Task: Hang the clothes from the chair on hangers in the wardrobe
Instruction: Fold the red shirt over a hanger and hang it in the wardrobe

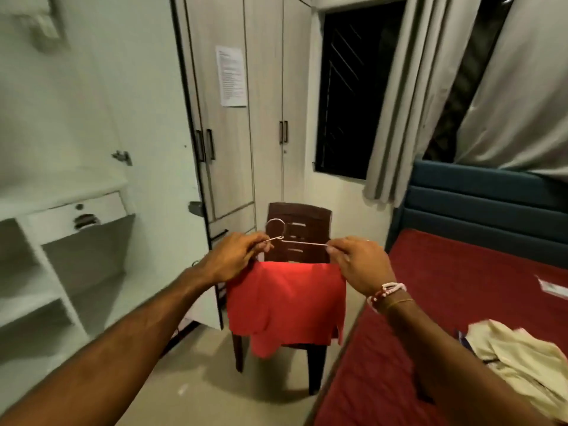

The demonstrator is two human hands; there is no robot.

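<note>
I hold a wire hanger at chest height in front of the chair. My left hand pinches the end nearest the hook and my right hand pinches the far end, fingers curled tight on the metal. A red garment drops in a flat sheet from just below both hands, covering the chair's seat and front legs. I cannot tell whether it rides on the hanger's lower bar or is simply gathered in my fingers. No other clothing shows on the chair's bare slatted back.

Beyond the chair, the wardrobe has its handled doors closed, with a printed sheet taped to one panel. To my right, a cream cloth lies crumpled on the bed.

By my reading the job is about midway for this piece. The garment is off the chair and meeting its hanger, but it needs seating squarely, a door must be opened, and the hook has yet to reach a rail.
</note>
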